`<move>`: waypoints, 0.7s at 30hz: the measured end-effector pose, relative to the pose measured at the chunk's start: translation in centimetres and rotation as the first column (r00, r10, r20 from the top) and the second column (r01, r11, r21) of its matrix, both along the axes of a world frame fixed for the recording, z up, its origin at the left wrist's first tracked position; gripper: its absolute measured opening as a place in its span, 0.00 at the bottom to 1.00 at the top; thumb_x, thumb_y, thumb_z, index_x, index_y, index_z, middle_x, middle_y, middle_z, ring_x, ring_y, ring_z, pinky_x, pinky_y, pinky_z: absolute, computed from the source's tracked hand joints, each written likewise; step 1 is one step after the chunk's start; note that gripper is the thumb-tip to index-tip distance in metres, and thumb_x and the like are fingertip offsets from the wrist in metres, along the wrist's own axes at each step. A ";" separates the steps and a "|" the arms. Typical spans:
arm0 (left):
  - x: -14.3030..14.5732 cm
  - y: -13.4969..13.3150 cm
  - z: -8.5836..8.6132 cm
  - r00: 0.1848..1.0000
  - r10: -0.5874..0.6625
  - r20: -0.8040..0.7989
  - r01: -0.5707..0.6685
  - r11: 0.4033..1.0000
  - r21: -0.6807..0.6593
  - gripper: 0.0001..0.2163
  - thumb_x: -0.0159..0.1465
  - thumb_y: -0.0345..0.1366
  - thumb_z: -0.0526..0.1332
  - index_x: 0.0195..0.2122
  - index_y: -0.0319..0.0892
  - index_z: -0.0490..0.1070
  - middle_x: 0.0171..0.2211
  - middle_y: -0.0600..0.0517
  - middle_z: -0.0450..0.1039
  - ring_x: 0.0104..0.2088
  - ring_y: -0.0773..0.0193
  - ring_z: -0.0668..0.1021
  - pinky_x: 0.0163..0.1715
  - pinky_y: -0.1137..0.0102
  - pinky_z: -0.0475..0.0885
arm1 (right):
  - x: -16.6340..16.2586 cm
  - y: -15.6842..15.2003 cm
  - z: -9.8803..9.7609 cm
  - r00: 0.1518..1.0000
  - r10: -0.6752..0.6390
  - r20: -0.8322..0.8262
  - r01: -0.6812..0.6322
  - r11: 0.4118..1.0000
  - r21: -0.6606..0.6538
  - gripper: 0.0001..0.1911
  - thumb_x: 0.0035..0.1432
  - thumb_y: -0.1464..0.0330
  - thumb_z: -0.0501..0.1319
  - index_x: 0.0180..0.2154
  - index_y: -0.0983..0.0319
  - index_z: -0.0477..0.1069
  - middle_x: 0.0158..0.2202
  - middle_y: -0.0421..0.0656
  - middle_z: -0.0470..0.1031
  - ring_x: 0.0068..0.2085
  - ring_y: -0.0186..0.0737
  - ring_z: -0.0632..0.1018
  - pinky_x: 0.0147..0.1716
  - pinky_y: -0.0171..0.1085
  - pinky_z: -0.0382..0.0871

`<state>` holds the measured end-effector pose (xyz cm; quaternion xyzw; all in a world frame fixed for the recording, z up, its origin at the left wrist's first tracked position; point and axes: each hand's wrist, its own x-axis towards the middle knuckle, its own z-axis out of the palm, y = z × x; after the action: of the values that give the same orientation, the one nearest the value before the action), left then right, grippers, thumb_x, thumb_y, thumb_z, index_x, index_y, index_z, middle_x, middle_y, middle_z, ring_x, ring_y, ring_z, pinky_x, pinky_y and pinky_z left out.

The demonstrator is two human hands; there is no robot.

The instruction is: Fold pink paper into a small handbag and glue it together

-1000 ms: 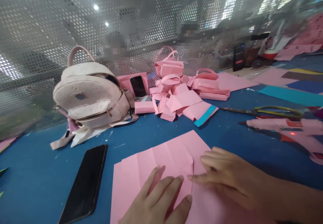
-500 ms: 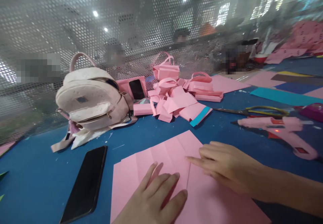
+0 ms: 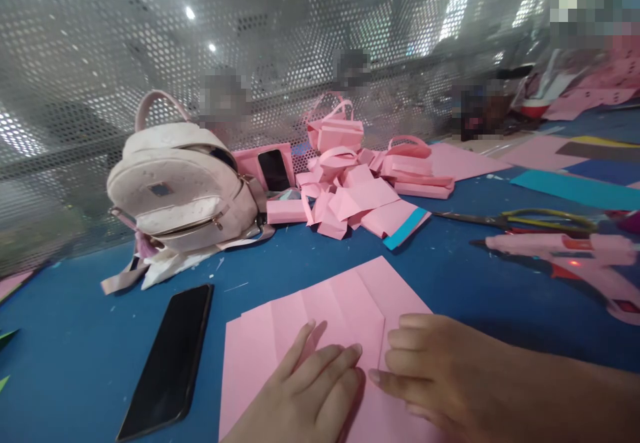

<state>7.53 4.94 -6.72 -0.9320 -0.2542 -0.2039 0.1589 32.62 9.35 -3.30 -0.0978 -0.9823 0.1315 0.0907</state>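
"How are the fingers of the left hand held?"

"They are stretched out, slightly parted, and laid palm down on a creased, flat sheet of pink paper; nothing is gripped."

"And the right hand?"

"Most of its fingers are curled in and one is extended, its tip near the sheet's right-hand edge; whether anything is enclosed in the palm cannot be told."

"Where is the sheet placed?"

"It is spread over a smooth layer of pink paper, exposed along its right edge, on a blue tabletop."

"What is found farther out?"

"A flat black smartphone is laid near the paper's left side. To the right, a pink glue gun with a lit red light is set before scissors with yellow-green handles. Beyond, folded pink paper pieces are heaped beside a cream backpack, backed by a grey perforated panel."
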 end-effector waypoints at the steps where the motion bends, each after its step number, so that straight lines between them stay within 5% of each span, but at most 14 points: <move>1: 0.1 0.1 -0.2 1.000 0.000 0.030 -0.001 1.000 0.014 0.11 0.69 0.28 0.53 0.43 0.37 0.75 0.50 0.49 0.78 0.53 0.61 0.77 0.68 0.54 0.51 | 0.0 0.1 -0.2 1.000 0.012 -0.012 -0.012 1.000 0.005 0.15 0.57 0.73 0.54 0.44 0.64 0.72 0.31 0.44 0.73 0.30 0.42 0.68 0.31 0.43 0.59; 10: 0.0 0.6 0.2 0.999 -0.038 -0.012 0.038 0.998 0.041 0.09 0.70 0.28 0.54 0.41 0.40 0.74 0.48 0.49 0.79 0.52 0.62 0.78 0.67 0.52 0.51 | 0.6 0.9 -0.8 0.998 0.023 -0.053 -0.026 0.998 -0.060 0.18 0.61 0.69 0.52 0.50 0.61 0.72 0.30 0.43 0.74 0.29 0.42 0.70 0.30 0.41 0.59; 17: 0.8 0.6 -4.3 0.957 0.032 0.289 -0.058 0.995 0.082 0.10 0.70 0.28 0.55 0.36 0.43 0.75 0.48 0.54 0.79 0.47 0.66 0.79 0.66 0.51 0.58 | 0.6 1.2 -0.8 0.998 -0.057 -0.019 0.054 0.990 -0.133 0.17 0.65 0.70 0.51 0.53 0.60 0.71 0.32 0.44 0.74 0.32 0.41 0.72 0.32 0.40 0.60; 21: 1.3 0.9 -4.8 0.954 0.054 0.295 -0.081 0.994 0.078 0.07 0.68 0.29 0.59 0.33 0.44 0.75 0.48 0.57 0.79 0.44 0.71 0.79 0.68 0.52 0.54 | 0.7 1.5 -1.0 0.994 -0.102 -0.043 0.094 0.983 -0.155 0.15 0.67 0.66 0.51 0.51 0.57 0.72 0.29 0.42 0.72 0.31 0.41 0.70 0.31 0.40 0.58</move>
<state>8.80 5.89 -11.50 -0.8743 -0.2972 -0.3450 0.1678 33.30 10.84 -4.25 -0.1493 -0.9607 0.2040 0.1143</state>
